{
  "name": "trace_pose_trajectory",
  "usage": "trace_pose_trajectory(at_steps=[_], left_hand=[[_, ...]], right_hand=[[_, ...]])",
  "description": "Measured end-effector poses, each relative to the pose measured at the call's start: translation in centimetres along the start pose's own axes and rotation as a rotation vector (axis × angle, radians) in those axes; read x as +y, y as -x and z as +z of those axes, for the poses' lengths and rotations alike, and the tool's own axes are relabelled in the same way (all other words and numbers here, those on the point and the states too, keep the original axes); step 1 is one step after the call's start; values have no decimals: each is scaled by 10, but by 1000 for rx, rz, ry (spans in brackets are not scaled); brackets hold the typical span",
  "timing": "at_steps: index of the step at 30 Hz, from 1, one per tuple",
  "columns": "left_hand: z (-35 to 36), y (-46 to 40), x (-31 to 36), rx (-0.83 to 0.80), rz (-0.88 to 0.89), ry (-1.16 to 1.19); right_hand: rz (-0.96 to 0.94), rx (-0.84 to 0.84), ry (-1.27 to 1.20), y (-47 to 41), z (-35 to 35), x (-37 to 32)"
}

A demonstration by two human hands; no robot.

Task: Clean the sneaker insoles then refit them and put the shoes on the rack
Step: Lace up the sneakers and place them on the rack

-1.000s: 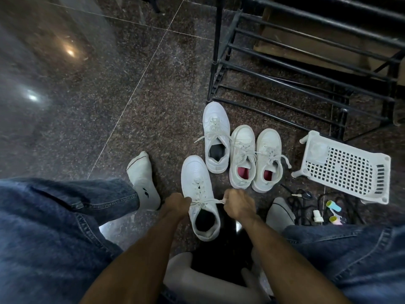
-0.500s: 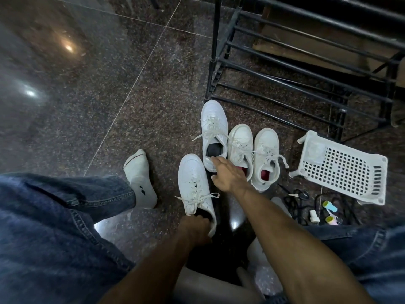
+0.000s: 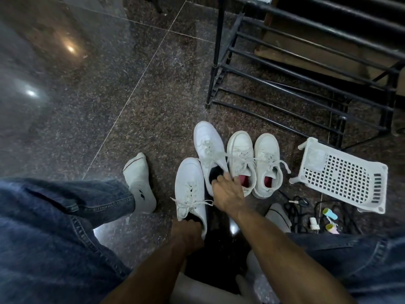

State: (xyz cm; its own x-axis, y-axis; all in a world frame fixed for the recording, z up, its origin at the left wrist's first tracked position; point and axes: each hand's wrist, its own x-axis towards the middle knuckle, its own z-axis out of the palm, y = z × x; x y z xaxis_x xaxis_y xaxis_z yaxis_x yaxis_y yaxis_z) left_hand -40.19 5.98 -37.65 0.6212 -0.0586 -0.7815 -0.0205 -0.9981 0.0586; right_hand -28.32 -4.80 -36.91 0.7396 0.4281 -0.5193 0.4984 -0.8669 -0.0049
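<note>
Your left hand (image 3: 188, 234) grips the heel of the near sneaker (image 3: 191, 191) and your right hand (image 3: 228, 191) grasps the collar of the next sneaker (image 3: 208, 148), both light and soft-sided so hold them by the firm heel, while beyond, the rack (image 3: 306, 69) holds no shoes.

My sneakers (image 3: 191, 189): white, black inside
Far pair (image 3: 266, 163): white, red inside
Rack (image 3: 285, 84): black
Basket (image 3: 341, 176): white, grid-holed
My jeans (image 3: 54, 216): dark blue
Floor (image 3: 109, 84): dark speckled
</note>
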Motion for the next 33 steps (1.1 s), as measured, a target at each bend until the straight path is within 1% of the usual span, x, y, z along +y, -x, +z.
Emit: trace_pose_trajectory(at_steps=[2,5,6,8,9,10,12,17,19,22,24,29,33], left_hand=[[-5,3,1,-19,33,-8],[-22,1,-6,-41,137,73],[-29,-3,-12,-78,167,108],[-48,-8,-24,-137,177,90],[-58,-10,-30,-136,173,56],[-68,-10,-36,-117,172,27],[-90,-5,-46,-25,164,23],[-159,13,-69,213,127,226],[-190,24,-73,299,182,261],[-236,49,-70,370,250,270],[-266,65,-65,408,295,279],[-337,116,-45,461,455,255],[-389,165,-21,591,585,219]], right_hand=[[-30,-20,55,3,13,-5],[-39,-87,6,0,13,-1],[-65,-93,-17,-1,9,3],[-135,-60,-68,-1,-6,11],[-164,-37,-86,0,-16,16],[-179,-15,-97,0,-28,20],[-178,32,-115,1,-53,28],[-119,103,-239,8,-123,45],[-101,116,-299,17,-152,52],[-78,111,-369,37,-193,62],[-90,137,-384,54,-220,70],[-142,269,-488,110,-296,97],[-189,389,-537,167,-354,110]])
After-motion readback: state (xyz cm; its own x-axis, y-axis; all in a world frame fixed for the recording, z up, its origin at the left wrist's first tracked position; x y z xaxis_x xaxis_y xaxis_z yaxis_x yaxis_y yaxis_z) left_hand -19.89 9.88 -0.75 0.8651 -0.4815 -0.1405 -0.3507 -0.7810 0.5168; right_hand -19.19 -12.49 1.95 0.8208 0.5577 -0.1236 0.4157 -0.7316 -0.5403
